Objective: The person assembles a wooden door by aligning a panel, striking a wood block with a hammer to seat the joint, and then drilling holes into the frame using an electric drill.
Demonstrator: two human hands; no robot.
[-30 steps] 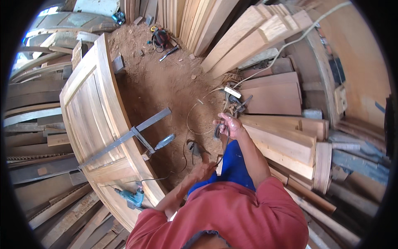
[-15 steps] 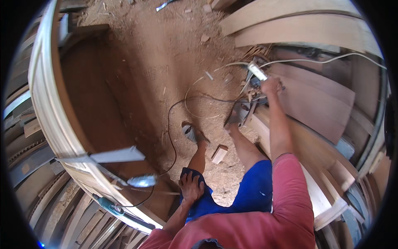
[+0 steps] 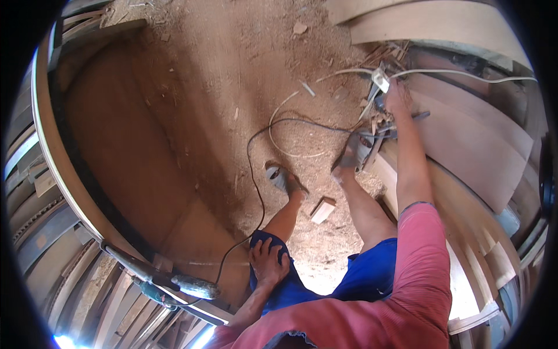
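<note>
Bent low over a dusty floor [image 3: 215, 64], reaching with the right grip [image 3: 398, 98] to a white power block [image 3: 381, 79], upper right, beyond the right foot [image 3: 356, 152]. Raised a second ago with a loop of dark cord [image 3: 249, 152]; now stretched down to the block, apparently shifting the work there. Impossible to tell, given the partly hidden view, whether pinching the block or only touching. Shown with the left grip [image 3: 268, 262] spread over blue shorts [image 3: 366, 279], and with cord curving across the floor toward a teal power tool [image 3: 154, 292].
</note>
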